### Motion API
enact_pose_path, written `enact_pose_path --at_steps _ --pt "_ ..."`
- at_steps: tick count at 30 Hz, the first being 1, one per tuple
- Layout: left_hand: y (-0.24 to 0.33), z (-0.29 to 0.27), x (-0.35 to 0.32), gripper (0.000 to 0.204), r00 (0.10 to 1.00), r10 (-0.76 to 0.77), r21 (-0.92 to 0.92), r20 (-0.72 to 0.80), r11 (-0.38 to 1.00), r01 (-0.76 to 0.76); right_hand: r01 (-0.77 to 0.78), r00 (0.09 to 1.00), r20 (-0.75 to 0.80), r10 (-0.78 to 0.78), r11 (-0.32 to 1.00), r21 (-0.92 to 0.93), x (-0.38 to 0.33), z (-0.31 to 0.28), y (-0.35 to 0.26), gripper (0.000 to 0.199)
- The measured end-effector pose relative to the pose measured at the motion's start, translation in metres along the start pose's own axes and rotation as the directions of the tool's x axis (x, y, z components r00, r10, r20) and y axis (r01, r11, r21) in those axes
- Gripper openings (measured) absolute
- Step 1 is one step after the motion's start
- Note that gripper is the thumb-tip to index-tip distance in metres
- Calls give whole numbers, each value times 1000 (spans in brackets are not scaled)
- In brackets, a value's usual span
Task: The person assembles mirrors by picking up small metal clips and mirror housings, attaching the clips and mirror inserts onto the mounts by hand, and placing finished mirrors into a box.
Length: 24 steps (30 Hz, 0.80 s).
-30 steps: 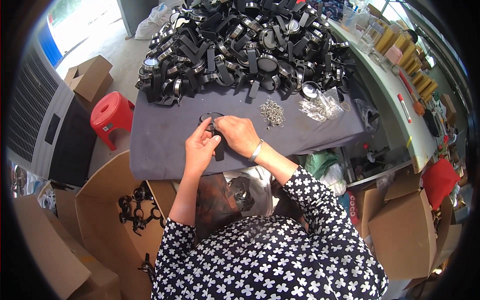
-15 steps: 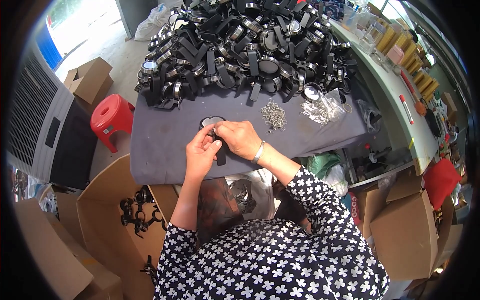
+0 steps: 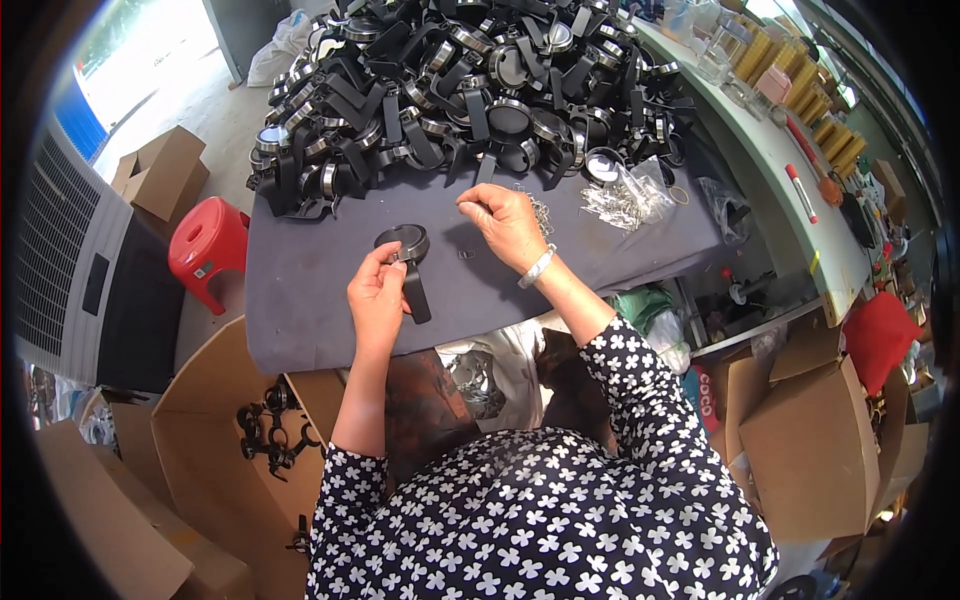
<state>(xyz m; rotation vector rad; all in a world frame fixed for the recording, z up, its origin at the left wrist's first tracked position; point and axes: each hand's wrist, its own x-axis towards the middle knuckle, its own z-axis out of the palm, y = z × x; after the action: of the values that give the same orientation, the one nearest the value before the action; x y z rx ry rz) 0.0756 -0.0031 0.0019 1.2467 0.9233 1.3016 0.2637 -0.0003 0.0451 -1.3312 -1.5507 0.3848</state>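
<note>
My left hand (image 3: 376,302) is closed on a black round lid-like piece with a long flat handle (image 3: 416,296), pinching it where the handle meets the ring. The ring tilts up, with its handle toward me. My right hand (image 3: 508,228) is raised over the cloth, apart from that piece, with thumb and fingers pressed together; whatever they may hold is too small to make out. Behind it lies a heap of small metal rings (image 3: 541,214), partly hidden by the hand. A tiny metal bit (image 3: 466,254) lies on the grey tablecloth (image 3: 310,290) between my hands.
A big heap of similar black handled pieces (image 3: 480,115) covers the table's far side. Thin metal parts (image 3: 612,207) lie beside a clear bag at right. A red stool (image 3: 210,245) and an open carton (image 3: 200,430) with black rings stand left; another carton (image 3: 805,460) stands right.
My right hand has left the handled piece, moving up and right toward the small rings. My left hand still grips the piece, now uncovered. The whole view has shifted slightly.
</note>
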Motion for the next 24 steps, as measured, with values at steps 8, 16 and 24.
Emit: enact_pose_path --at_steps 8,16,24 --pt "4 2 2 20 999 3 47 -50 999 0 141 956 292 -8 888 -437 -21 4 4 15" --pt "-3 -2 2 19 1000 -1 24 3 1000 1 300 922 374 -99 795 -527 -28 10 21 8" --pt "1 -1 2 22 998 -67 19 -21 998 67 53 970 238 -39 997 -53 -28 9 5 9"
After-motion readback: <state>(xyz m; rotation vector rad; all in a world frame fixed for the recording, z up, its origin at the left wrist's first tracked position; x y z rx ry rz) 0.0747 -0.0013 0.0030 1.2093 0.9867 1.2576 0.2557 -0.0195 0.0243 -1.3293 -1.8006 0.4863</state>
